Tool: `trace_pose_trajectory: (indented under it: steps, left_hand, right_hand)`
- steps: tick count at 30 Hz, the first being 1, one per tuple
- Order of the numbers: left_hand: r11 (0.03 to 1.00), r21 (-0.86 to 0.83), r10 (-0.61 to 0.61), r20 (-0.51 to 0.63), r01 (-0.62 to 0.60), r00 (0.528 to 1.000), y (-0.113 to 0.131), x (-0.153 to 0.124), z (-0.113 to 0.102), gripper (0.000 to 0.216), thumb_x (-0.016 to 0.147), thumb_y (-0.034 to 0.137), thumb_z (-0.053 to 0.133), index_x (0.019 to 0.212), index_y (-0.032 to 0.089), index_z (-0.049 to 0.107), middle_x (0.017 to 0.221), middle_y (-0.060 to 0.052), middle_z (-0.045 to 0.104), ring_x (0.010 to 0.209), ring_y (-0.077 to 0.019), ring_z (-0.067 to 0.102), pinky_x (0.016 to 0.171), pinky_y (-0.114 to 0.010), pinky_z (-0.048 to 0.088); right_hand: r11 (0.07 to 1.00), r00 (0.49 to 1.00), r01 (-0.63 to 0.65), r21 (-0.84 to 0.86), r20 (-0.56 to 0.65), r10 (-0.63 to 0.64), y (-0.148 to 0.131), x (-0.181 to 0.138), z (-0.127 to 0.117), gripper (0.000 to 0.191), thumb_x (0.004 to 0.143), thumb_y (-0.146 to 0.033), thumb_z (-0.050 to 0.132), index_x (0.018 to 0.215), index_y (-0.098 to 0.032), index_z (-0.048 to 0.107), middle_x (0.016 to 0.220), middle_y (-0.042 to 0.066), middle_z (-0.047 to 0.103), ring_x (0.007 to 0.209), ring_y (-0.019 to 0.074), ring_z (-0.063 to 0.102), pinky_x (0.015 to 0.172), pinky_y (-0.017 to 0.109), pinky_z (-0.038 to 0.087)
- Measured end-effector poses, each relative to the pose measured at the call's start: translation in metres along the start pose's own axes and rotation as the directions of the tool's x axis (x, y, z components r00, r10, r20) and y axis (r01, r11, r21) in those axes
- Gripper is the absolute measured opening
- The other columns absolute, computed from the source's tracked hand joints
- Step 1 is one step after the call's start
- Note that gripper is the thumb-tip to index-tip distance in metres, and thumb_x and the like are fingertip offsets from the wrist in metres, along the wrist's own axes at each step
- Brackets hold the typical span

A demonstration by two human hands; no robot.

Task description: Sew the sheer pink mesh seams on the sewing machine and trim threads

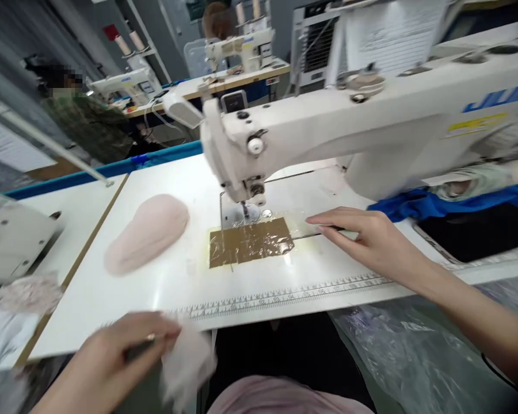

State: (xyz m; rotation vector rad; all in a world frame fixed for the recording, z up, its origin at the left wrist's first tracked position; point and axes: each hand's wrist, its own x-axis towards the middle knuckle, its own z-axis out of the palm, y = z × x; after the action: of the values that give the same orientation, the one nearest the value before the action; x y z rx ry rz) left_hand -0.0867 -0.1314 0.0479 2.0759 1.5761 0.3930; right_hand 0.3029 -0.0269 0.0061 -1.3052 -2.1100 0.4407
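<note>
My left hand (121,351), blurred by motion, pinches a thin, pale piece of fabric (187,362) that hangs over the table's front edge. Right of the needle, my right hand (366,236) hovers low above the white tabletop with thumb and forefinger close together. Something thin and dark shows by its fingers, too unclear to name. A white sewing machine (293,126) has its needle and presser foot above the metal plate. In front of the foot lies a brown rectangle (250,244) under clear tape. To its left is a pale pink, rounded fabric piece (151,233).
A printed ruler strip (259,302) runs along the table's front edge. A phone-like black slab (483,233) and blue cloth (397,204) lie at the right. Clear plastic (414,339) hangs below. Another person (86,121) sits at the back left, near other sewing machines.
</note>
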Motion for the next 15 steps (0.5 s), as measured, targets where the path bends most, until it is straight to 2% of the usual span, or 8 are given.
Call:
trace_pose_trajectory:
  steps: [1, 3, 7, 9, 10, 12, 14, 15]
  left_hand:
    - [0.993, -0.073, -0.091, 0.033, 0.093, 0.995, 0.005, 0.008, -0.001, 0.016, 0.080, 0.046, 0.061, 0.078, 0.039, 0.075, 0.080, 0.000, 0.075, 0.073, -0.0226, 0.070, 0.062, -0.027, 0.059]
    - [0.960, -0.224, -0.157, 0.062, 0.166, 0.986, 0.016, 0.023, -0.001, 0.018, 0.082, 0.045, 0.061, 0.082, 0.034, 0.074, 0.086, -0.002, 0.074, 0.079, -0.0216, 0.069, 0.071, -0.028, 0.057]
    - [0.897, -0.421, -0.113, 0.080, 0.137, 0.990, 0.038, 0.044, 0.007, 0.021, 0.087, 0.041, 0.057, 0.095, 0.028, 0.072, 0.084, -0.004, 0.071, 0.076, -0.0181, 0.066, 0.067, -0.026, 0.054]
    - [0.884, -0.459, -0.076, 0.043, 0.087, 0.996, 0.047, 0.049, 0.012, 0.022, 0.089, 0.039, 0.056, 0.100, 0.027, 0.071, 0.078, -0.002, 0.069, 0.071, -0.0159, 0.064, 0.064, -0.024, 0.052]
    - [0.882, -0.467, -0.062, 0.010, 0.060, 0.998, 0.051, 0.052, 0.014, 0.023, 0.090, 0.038, 0.055, 0.103, 0.027, 0.070, 0.072, -0.001, 0.067, 0.067, -0.0148, 0.063, 0.063, -0.024, 0.051]
    - [0.880, -0.475, -0.067, -0.100, 0.012, 0.993, 0.055, 0.057, 0.015, 0.023, 0.090, 0.037, 0.055, 0.105, 0.026, 0.069, 0.057, 0.002, 0.059, 0.054, -0.0117, 0.057, 0.058, -0.023, 0.049]
    - [0.873, -0.487, -0.133, -0.282, -0.022, 0.950, 0.055, 0.061, 0.014, 0.022, 0.090, 0.036, 0.055, 0.104, 0.025, 0.068, 0.053, 0.005, 0.052, 0.041, -0.0075, 0.045, 0.046, -0.020, 0.041]
    - [0.868, -0.496, -0.174, -0.378, -0.040, 0.909, 0.054, 0.063, 0.013, 0.021, 0.090, 0.035, 0.056, 0.104, 0.025, 0.068, 0.056, 0.005, 0.052, 0.039, -0.0058, 0.039, 0.041, -0.019, 0.035]
  right_hand:
    - [0.997, 1.000, 0.019, 0.071, 0.017, -0.020, -0.012, -0.001, 0.006, 0.027, 0.092, -0.034, 0.049, 0.108, -0.032, 0.070, 0.108, 0.001, 0.071, 0.095, 0.0224, 0.067, 0.081, 0.038, 0.055]
    - [0.969, 0.992, 0.027, 0.244, 0.114, -0.056, -0.037, -0.003, 0.020, 0.026, 0.091, -0.036, 0.052, 0.112, -0.033, 0.069, 0.107, 0.002, 0.071, 0.096, 0.0226, 0.067, 0.084, 0.038, 0.055]
    - [0.808, 0.935, -0.140, 0.573, 0.346, -0.083, -0.080, 0.001, 0.051, 0.050, 0.082, -0.044, 0.066, 0.130, -0.033, 0.056, 0.134, 0.003, 0.056, 0.104, 0.0217, 0.063, 0.081, 0.034, 0.055]
    - [0.725, 0.899, -0.194, 0.660, 0.415, -0.137, -0.093, 0.007, 0.065, 0.065, 0.075, -0.043, 0.073, 0.135, -0.032, 0.050, 0.137, 0.003, 0.053, 0.112, 0.0220, 0.058, 0.084, 0.032, 0.053]
    - [0.694, 0.885, -0.227, 0.683, 0.442, -0.146, -0.097, 0.009, 0.070, 0.064, 0.074, -0.041, 0.074, 0.132, -0.030, 0.052, 0.130, 0.004, 0.058, 0.109, 0.0216, 0.059, 0.084, 0.031, 0.052]
    - [0.637, 0.853, -0.318, 0.703, 0.505, -0.131, -0.100, 0.012, 0.077, 0.038, 0.076, -0.037, 0.071, 0.111, -0.023, 0.065, 0.100, 0.002, 0.069, 0.088, 0.0185, 0.064, 0.074, 0.028, 0.050]
    - [0.613, 0.799, -0.398, 0.682, 0.587, -0.134, -0.098, 0.010, 0.079, 0.014, 0.080, -0.032, 0.066, 0.085, -0.019, 0.067, 0.073, -0.001, 0.067, 0.067, 0.0142, 0.062, 0.062, 0.024, 0.046]
    - [0.620, 0.760, -0.424, 0.659, 0.632, -0.151, -0.095, 0.008, 0.077, 0.012, 0.080, -0.029, 0.064, 0.076, -0.017, 0.066, 0.066, -0.002, 0.065, 0.062, 0.0127, 0.060, 0.060, 0.023, 0.044]
